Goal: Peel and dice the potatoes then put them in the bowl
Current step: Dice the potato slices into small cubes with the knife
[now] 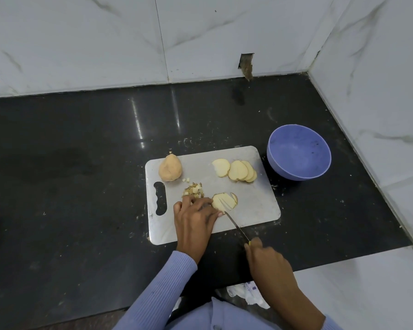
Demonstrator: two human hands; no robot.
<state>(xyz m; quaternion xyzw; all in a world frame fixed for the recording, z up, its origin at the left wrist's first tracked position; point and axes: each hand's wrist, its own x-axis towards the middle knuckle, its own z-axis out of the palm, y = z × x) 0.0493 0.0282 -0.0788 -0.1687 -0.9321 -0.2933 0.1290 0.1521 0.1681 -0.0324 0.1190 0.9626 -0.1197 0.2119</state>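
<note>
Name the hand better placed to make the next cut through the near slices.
Right. The right hand grips the knife, blade tip at the near slices; the left hand holds them steady.

Kitchen corner, black stone counter (81, 167) under left hand (196, 217) and right hand (268, 260), white marble-look wall tiles (81, 44) beyond them, cutting board (260, 206) beneath the left.

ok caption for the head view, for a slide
Left hand steadies the near potato slices on the cutting board while right hand cuts with a knife

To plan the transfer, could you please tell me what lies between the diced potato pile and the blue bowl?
In the head view, fanned potato slices lie between them on the cutting board.
</note>
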